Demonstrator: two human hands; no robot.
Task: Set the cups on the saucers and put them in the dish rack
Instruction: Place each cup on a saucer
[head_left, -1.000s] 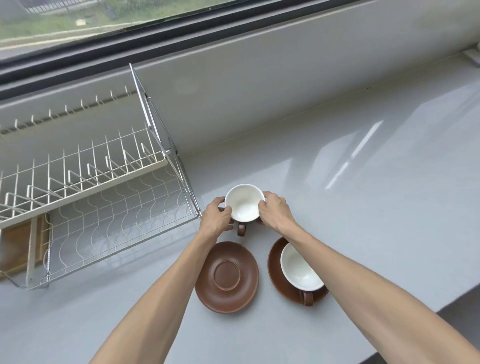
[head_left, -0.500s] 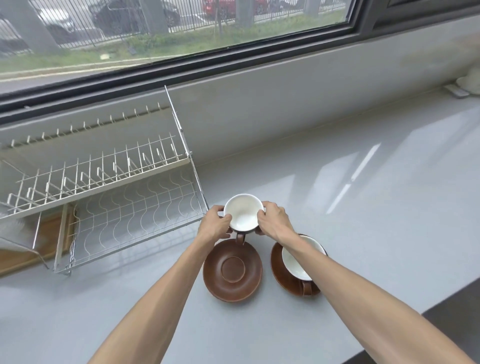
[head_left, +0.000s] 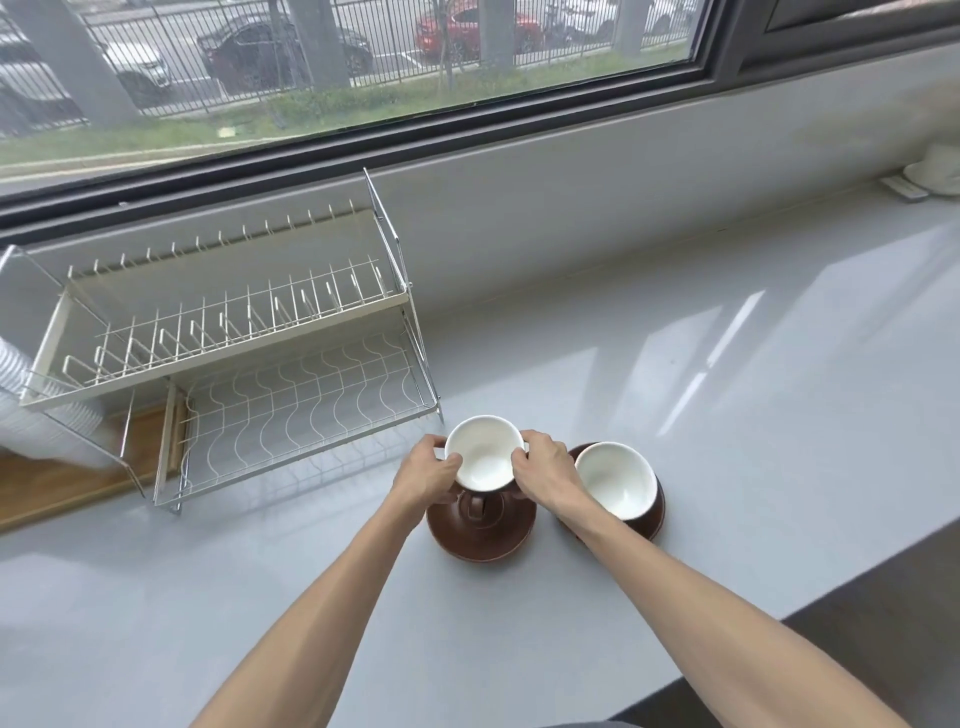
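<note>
A brown cup with a white inside (head_left: 483, 457) is held by its rim between my left hand (head_left: 428, 475) and my right hand (head_left: 545, 470). It hangs over the middle of a brown saucer (head_left: 480, 535); I cannot tell whether it touches the saucer. Its handle points toward me. To the right a second brown cup (head_left: 615, 480) sits on its own brown saucer (head_left: 657, 512). The two-tier wire dish rack (head_left: 291, 395) stands just left of my left hand, both tiers bare.
The grey counter (head_left: 727, 415) runs under a window sill. A wooden board (head_left: 67, 478) lies beneath the rack's left end, with a white ribbed object (head_left: 31, 415) beside it. A white item (head_left: 935, 171) sits far right. The counter's front edge (head_left: 810, 603) drops away at right.
Both hands have carried the cup toward me, from the counter behind the empty saucer to over its middle. The camera has tilted up, showing more of the window.
</note>
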